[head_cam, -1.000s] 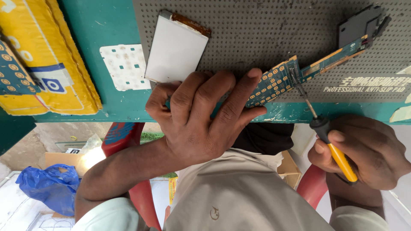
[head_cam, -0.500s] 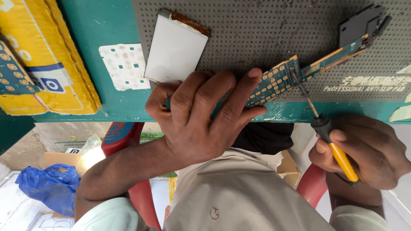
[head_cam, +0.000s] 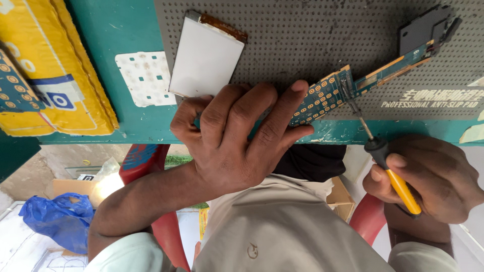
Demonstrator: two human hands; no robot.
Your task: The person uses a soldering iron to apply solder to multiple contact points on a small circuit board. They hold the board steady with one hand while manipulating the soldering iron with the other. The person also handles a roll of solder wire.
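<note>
Circuit board (head_cam: 348, 90) lies pinned on the grey mat (head_cam: 302, 40) under the left hand's (head_cam: 237, 141) spread fingers, while the right hand (head_cam: 428, 176) grips a yellow-handled screwdriver (head_cam: 388, 166) whose tip touches it.

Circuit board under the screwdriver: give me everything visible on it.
The circuit board is long and narrow, blue-green with rows of round gold contact pads at its wider end and gold-edged strips toward the far end, where a dark grey block sits on it. It lies flat and diagonal on the grey perforated mat. The left hand presses its near end down, hiding part of it. The screwdriver, held by the right hand, touches its tip to the board near the pad area.
</note>
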